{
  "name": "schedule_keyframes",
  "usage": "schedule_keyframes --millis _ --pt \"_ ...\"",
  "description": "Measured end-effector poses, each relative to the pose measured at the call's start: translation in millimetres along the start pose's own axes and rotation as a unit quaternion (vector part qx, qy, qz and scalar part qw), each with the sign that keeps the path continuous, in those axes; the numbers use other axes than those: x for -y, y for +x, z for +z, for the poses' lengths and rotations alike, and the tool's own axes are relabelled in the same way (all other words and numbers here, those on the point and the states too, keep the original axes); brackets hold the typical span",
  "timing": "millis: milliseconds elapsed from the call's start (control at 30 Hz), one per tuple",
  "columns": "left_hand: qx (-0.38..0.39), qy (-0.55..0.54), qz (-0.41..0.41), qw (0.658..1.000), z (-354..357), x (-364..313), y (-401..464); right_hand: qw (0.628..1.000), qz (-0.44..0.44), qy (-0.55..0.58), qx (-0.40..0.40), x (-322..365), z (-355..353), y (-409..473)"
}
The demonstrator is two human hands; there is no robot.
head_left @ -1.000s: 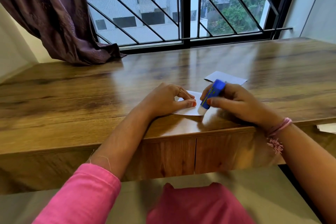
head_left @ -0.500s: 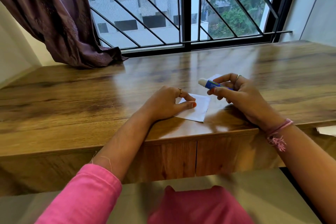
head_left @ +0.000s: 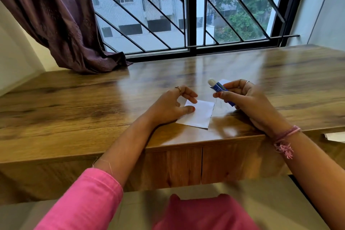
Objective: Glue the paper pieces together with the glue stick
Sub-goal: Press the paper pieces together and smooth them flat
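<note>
- The person is sitting at a wooden desk (head_left: 74,102) by a barred window (head_left: 192,11); a dark purple curtain (head_left: 56,15) is hanging at far left, its hem resting on the desk's far left corner.
- Left hand (head_left: 169,106) is resting on the desk near its front edge, fingers loosely curled, thumb tip and fingertips pressing on the left edge of a white paper piece (head_left: 198,115).
- That paper piece is lying flat on the desk, close to the near edge, between the two hands. Whether it is one sheet or two stacked cannot be told.
- Right hand (head_left: 248,102) is hovering just right of the paper, fingers and thumb curled round a blue glue stick (head_left: 219,89).
- The glue stick is being held tilted, its white tip pointing up and to the far left, clear of the paper and not touching it.
- A second white paper piece (head_left: 223,81) is showing as a small corner just beyond the glue stick, mostly hidden by the right hand.
- A ring is showing on each hand; a pink thread bracelet (head_left: 283,140) with a tassel is sitting on the right wrist.
- A pink sleeve (head_left: 84,201) is covering the left forearm at the near edge of the view.
- A pale sheet (head_left: 334,136) is poking into view at the right edge, below desk level; what it is cannot be told.
</note>
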State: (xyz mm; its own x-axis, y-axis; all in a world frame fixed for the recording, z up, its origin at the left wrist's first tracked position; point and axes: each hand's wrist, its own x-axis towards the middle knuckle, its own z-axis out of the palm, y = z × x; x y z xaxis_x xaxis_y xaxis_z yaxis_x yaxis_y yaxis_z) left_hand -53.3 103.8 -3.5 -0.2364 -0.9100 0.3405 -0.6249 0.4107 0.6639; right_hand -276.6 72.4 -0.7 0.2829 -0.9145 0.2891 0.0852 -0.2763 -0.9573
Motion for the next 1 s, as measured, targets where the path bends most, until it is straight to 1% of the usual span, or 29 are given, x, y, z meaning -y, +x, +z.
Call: schedule_keyframes --millis 100,167,267,400,500,633,700,833,1000 --pt "-0.018 -0.018 0.008 1.000 -1 -2 -1 1.000 -0.003 0.001 0.002 0 0 0" --pt "-0.052 -0.041 0.011 0.998 -3 -2 -3 1.000 -0.003 0.002 -0.001 0 -1 0" --pt "-0.147 -0.076 0.019 0.986 -10 -2 -3 1.000 0.002 -0.008 0.013 1 0 3" --pt "-0.303 -0.085 0.001 0.949 -22 2 0 0.997 0.013 -0.037 0.064 4 6 13" --pt "-0.364 -0.089 -0.039 0.926 -28 10 2 0.993 0.001 -0.075 0.096 11 17 27" --pt "-0.377 -0.054 -0.084 0.921 -28 19 4 0.986 -0.003 -0.122 0.114 18 32 52" --pt "-0.378 -0.036 -0.097 0.920 -28 21 4 0.984 0.001 -0.128 0.124 20 40 63" --pt "-0.380 0.003 -0.103 0.919 -28 20 2 0.980 0.004 -0.120 0.158 19 51 79" --pt "-0.383 0.020 -0.102 0.918 -28 20 1 0.969 -0.031 -0.185 0.160 9 71 85"
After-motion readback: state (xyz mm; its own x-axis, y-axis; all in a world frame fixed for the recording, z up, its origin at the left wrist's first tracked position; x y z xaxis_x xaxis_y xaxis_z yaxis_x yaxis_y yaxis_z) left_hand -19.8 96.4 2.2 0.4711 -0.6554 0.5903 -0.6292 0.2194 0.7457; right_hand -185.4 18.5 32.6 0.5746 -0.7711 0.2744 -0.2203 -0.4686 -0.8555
